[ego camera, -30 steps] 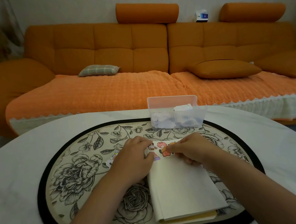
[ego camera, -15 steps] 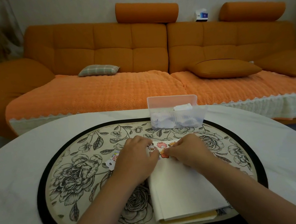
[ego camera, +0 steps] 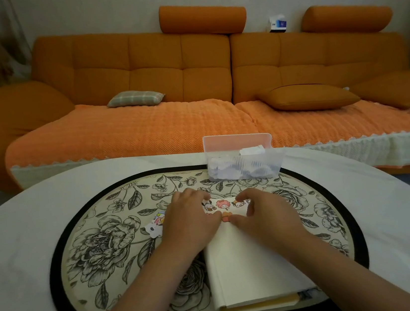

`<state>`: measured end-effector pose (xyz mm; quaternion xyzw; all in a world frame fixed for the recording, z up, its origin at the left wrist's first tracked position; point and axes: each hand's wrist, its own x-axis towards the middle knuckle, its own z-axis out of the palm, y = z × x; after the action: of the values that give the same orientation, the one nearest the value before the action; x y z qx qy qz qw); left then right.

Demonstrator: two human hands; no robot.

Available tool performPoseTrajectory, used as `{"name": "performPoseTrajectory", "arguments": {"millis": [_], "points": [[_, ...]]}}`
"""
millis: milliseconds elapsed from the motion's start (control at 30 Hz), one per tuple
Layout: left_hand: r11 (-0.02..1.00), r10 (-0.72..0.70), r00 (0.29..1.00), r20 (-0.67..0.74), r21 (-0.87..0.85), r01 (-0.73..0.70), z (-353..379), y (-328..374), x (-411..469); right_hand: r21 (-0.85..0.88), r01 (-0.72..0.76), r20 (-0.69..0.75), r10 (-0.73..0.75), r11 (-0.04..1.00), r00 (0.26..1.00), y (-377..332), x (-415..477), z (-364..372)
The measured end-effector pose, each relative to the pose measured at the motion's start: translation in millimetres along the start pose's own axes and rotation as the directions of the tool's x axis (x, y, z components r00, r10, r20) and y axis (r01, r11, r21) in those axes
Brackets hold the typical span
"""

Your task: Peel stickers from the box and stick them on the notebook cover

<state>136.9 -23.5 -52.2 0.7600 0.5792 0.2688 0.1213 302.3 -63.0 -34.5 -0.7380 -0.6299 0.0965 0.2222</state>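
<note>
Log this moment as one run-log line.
stage: sticking | left hand: on notebook cover, thumb at orange sticker | right hand: thumb at same sticker | sticker row: above it on cover | box: behind notebook

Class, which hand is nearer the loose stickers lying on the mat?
Left. The left hand is right beside the stickers, at the notebook's left edge. The right hand is farther off, over the notebook's right side.
</note>
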Motion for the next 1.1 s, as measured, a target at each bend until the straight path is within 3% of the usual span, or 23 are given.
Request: {"name": "performPoseTrajectory", "arguments": {"millis": [167, 333, 433, 600, 833, 1000, 1100], "points": [[0.939, 0.337, 0.941, -0.027, 0.085, -0.334, -2.1, 0.0, -4.7, -0.143, 0.309, 0.051, -0.305, 0.940, 0.951, 10.9, -12.8, -0.9], [0.880, 0.349, 0.885, 0.309, 0.217, -0.422, -13.7, -0.7, -16.8, -0.282, 0.461, 0.093, -0.454, 0.841, 0.886, 24.7, -18.3, 2.0], [0.859, 0.323, 0.881, 0.346, 0.284, -0.427, -16.2, 1.4, -22.1, -0.331, 0.483, 0.062, -0.492, 0.811, 0.868, 29.1, -20.6, 3.8], [0.841, 0.363, 0.892, 0.267, 0.318, -0.438, -15.3, 4.1, -25.3, -0.314, 0.490, 0.083, -0.491, 0.813, 0.867, 28.1, -21.8, 2.2], [0.867, 0.406, 0.891, 0.201, 0.223, -0.445, -14.4, -0.8, -33.9, -0.318, 0.485, 0.157, -0.460, 0.814, 0.874, 24.0, -17.9, 5.2], [0.911, 0.331, 0.914, 0.236, 0.174, -0.375, -13.2, 0.2, -34.0, -0.324, 0.502, 0.162, -0.476, 0.802, 0.865, 22.0, -12.1, 9.2], [0.905, 0.298, 0.918, 0.260, 0.229, -0.359, -13.7, 4.9, -34.0, -0.309, 0.507, 0.172, -0.477, 0.805, 0.862, 22.2, -13.4, 7.5]]}}
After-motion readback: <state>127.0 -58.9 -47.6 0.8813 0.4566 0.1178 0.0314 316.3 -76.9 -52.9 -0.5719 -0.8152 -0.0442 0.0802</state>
